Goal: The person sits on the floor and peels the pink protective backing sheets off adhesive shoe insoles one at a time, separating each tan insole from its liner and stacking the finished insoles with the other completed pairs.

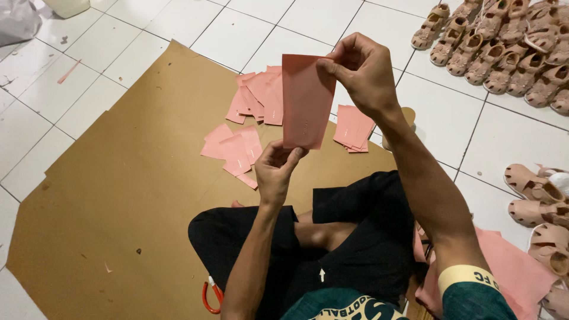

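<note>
Left hand pinches bottom edge, right hand top corner of pink card. Card hides part of pink pieces on brown cardboard sheet. Sandals near frame's right edge, cut off. Red scissors half hidden under leg.

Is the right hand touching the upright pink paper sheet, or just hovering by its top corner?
Touching. The head view shows the right hand pinching the top right corner of the pink paper sheet, while the left hand grips its bottom edge.
</note>
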